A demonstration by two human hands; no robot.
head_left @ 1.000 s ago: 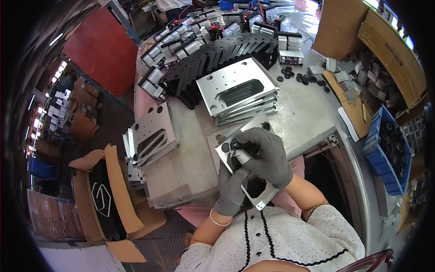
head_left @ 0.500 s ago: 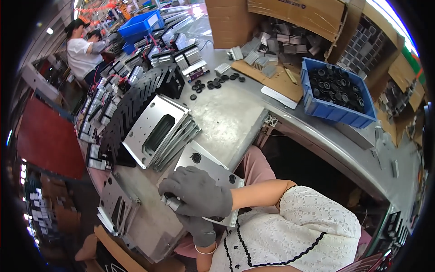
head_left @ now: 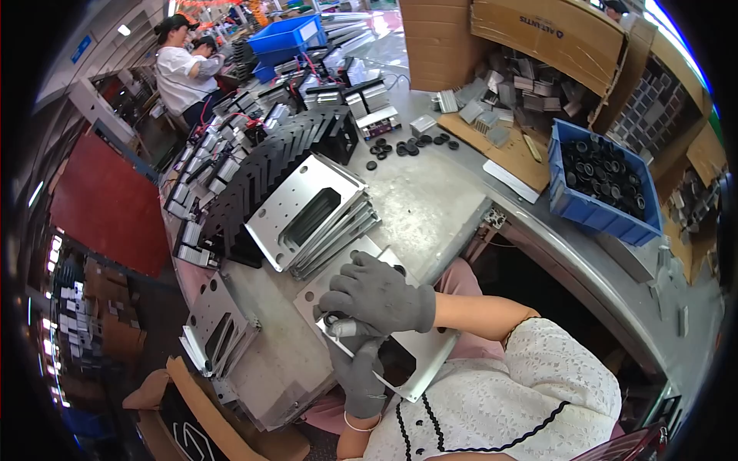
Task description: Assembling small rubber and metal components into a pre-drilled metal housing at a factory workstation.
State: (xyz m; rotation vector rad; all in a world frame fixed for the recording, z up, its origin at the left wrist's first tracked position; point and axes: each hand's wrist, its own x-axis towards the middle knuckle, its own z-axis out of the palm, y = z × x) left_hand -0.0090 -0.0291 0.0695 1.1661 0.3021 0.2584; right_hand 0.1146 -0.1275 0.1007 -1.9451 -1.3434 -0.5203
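Both my hands wear grey gloves and work at the left corner of a silver metal bracket plate [head_left: 430, 355], which is tilted in front of me. My left hand [head_left: 359, 378] grips the plate's edge from the near side, its fingers partly hidden. Over the corner, my right hand [head_left: 374, 293] is closed, its fingertips at a black rubber grommet [head_left: 331, 317]. Another dark grommet shows at the plate's far edge, partly behind the right hand. Just beyond lies a stack of similar silver plates [head_left: 307, 211] with long cutouts.
Several loose black grommets [head_left: 411, 146] lie on the metal table [head_left: 407, 211]. A blue bin [head_left: 603, 211] of grommets stands at right, near cardboard boxes [head_left: 538, 34] and metal blocks. More plates [head_left: 219, 326] stand at left, black brackets [head_left: 284, 154] behind. Co-workers [head_left: 184, 73] are far left.
The head view has shifted, so the table appears farther right. The plate has been tilted and its cutout now shows. My left hand is more exposed below the right one.
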